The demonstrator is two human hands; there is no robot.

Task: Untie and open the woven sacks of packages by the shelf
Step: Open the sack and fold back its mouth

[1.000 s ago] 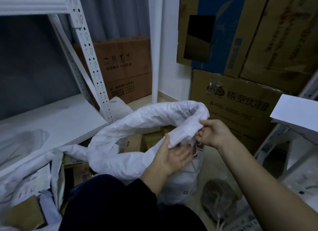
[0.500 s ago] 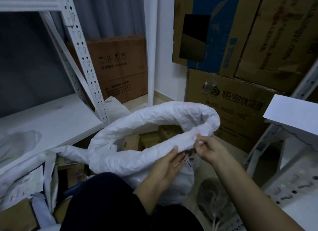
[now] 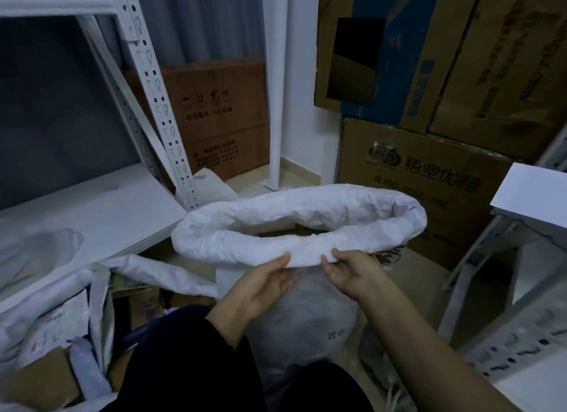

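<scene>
Beside the white shelf — left hand and right hand both grip the sack by its rolled near rim, mouth open.

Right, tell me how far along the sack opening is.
Done: the white woven sack in front is untied, its mouth open and its rim rolled into a thick collar, with brown packages showing inside. In hand: the left hand and right hand pinch the near rim. Left: another sack by the shelf looks open too; whether others remain tied cannot be seen.
</scene>
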